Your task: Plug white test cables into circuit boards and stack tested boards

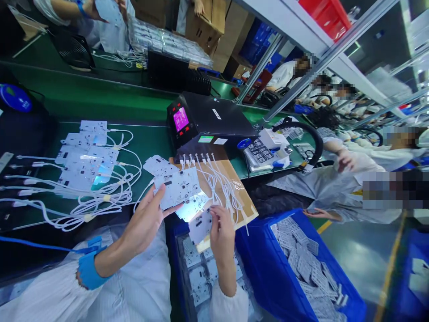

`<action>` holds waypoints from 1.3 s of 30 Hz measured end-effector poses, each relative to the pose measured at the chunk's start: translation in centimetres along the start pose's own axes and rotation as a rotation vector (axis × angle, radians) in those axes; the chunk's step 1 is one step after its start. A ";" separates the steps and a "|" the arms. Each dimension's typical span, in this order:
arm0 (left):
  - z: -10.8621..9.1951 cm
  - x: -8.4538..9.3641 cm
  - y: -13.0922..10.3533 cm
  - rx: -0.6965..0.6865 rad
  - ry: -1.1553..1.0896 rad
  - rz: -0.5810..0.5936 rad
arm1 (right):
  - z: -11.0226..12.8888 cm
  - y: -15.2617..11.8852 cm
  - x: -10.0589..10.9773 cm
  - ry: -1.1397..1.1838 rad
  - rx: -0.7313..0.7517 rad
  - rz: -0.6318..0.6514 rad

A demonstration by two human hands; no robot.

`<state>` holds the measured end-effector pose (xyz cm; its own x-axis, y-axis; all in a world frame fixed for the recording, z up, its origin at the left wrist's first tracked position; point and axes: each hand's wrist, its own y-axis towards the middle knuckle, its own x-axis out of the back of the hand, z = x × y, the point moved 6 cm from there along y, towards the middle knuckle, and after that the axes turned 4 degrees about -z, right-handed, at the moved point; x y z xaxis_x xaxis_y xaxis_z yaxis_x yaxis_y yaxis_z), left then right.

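Note:
A white circuit board (179, 185) dotted with small dark parts is held in my left hand (145, 223), thumb on top and fingers beneath. Below it, a smaller white board (199, 227) is pinched at its right edge by the closed fingertips of my right hand (223, 228). Between the two a lit board section (192, 206) glows; I cannot tell how these pieces join. White cables (228, 190) run from a black tester box (211, 123) with a pink screen and lie on a cardboard sheet (246, 203) beside my right hand.
More white boards (89, 156) with bundled white cables (110, 197) lie on the green bench at left. A blue bin (268, 268) of grey-white plastic pieces stands at lower right, near a tray of boards (197, 279). Co-workers sit at right; a person's hands hold a board at top left.

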<state>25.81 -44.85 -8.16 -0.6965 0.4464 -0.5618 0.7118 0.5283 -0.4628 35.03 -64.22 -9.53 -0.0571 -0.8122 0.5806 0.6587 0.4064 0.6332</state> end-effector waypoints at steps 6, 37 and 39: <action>0.4 -0.3 0.6 0.013 -0.004 0.007 | 1.7 -2.5 -4.8 -0.251 0.067 0.046; 6.1 -4.9 2.6 0.111 0.203 0.107 | -5.8 -3.8 2.9 0.183 -0.338 -0.195; 6.1 -4.8 2.7 0.091 0.218 0.121 | -4.8 -3.1 3.1 0.116 -0.247 -0.190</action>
<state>31.65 -49.94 -10.89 -0.6022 0.6523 -0.4603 0.7891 0.3992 -0.4668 36.44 -70.05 -12.16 -0.1204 -0.9116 0.3931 0.8074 0.1405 0.5731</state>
